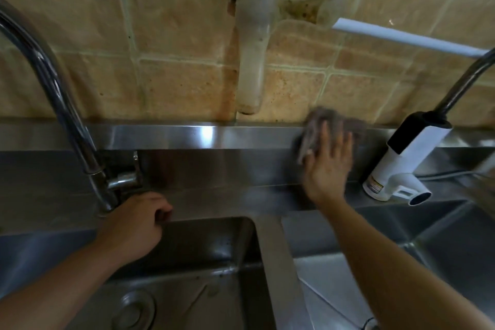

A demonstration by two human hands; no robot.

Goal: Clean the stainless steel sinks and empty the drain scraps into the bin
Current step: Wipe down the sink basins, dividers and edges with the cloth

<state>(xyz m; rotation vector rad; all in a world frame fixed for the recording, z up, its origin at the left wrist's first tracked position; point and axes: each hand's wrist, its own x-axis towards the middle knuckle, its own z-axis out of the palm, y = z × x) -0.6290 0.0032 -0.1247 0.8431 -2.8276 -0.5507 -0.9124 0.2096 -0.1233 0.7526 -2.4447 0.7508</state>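
Note:
Two stainless steel sinks lie below me: the left sink point(203, 246) with a round drain strainer point(134, 311) at its bottom, and the right sink point(428, 244). My right hand point(328, 166) presses a blurred grey-brown scouring cloth point(318, 122) flat against the steel backsplash point(187, 136), fingers spread. My left hand point(136, 222) has its fingers curled over the back rim of the left sink, just beside the base of the chrome faucet point(61, 104).
A white and black electric tap heater point(401, 161) stands on the ledge right of my right hand, with a curved metal spout point(463, 80). A steel divider point(273, 262) separates the sinks. Stained beige tiles and a cloudy plastic wall holder point(254, 43) sit above.

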